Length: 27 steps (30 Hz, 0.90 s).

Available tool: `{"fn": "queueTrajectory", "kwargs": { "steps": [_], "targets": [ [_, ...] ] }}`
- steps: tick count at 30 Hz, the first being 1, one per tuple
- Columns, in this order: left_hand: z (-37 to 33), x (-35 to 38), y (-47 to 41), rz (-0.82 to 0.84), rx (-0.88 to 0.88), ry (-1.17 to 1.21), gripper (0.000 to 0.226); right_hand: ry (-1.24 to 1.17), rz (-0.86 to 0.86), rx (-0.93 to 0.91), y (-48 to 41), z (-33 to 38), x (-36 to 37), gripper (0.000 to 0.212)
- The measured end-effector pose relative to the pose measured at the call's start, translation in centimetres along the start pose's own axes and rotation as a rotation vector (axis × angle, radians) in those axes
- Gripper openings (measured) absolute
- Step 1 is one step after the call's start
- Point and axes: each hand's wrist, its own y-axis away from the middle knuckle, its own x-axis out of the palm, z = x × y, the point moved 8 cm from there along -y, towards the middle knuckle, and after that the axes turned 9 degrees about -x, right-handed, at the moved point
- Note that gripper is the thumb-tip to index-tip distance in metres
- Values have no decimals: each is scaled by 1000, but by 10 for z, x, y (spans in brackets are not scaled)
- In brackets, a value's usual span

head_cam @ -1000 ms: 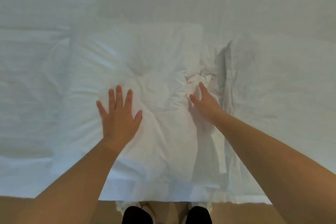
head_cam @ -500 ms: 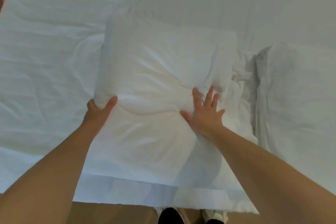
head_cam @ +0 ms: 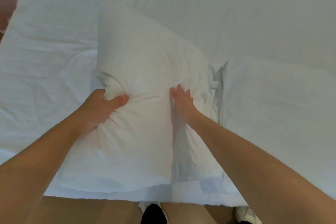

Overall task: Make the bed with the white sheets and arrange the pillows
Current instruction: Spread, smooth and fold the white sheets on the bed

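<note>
- Brown floor point(head_cam: 87, 211) shows below the near bed edge, with a black shoe point(head_cam: 153, 213).
- Both bare forearms reach forward over the sheet point(head_cam: 47, 63).
- Left hand point(head_cam: 101, 107) grips the pillow point(head_cam: 145, 63) at its left edge, thumb on top, fingers curled under, bunching the cloth.
- Right hand point(head_cam: 181, 99) presses its right side, fingers straight and close together.
- Pillow lies mid-bed; a second pillow point(head_cam: 272, 107) lies just beside it on the right, rumpled cloth between.
</note>
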Motion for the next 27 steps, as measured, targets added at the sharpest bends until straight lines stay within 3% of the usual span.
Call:
{"fn": "queueTrajectory", "kwargs": {
  "steps": [3,4,8,12,14,15,16,19,22,24,27],
  "targets": [
    [-94,61,80,68,204,-176,18,-665,77,58,51,25,-50,79],
    [-125,88,107,100,262,-234,17,-786,100,42,75,32,-79,82],
    [-251,234,216,227,557,-504,47,-927,78,-88,167,12,-245,81],
    [-332,406,288,314,834,-604,41,-1085,86,-93,240,-64,-406,96],
    [-331,489,298,517,849,-496,28,-1064,-26,-3,259,-132,-466,93],
    [-322,519,289,537,842,-493,19,-995,-102,64,263,-169,-487,89],
    [-311,541,276,465,848,-564,16,-915,-184,130,268,-205,-506,86],
    [-258,558,212,141,718,-954,55,-741,-276,281,263,-290,-517,88],
    [-208,550,175,102,518,-1125,77,-548,-238,286,242,-308,-486,85],
    [-199,552,172,125,511,-1130,77,-428,-322,222,229,-301,-480,89],
    [-198,549,168,125,509,-1129,76,-324,-448,293,218,-307,-478,93]
  ]
}}
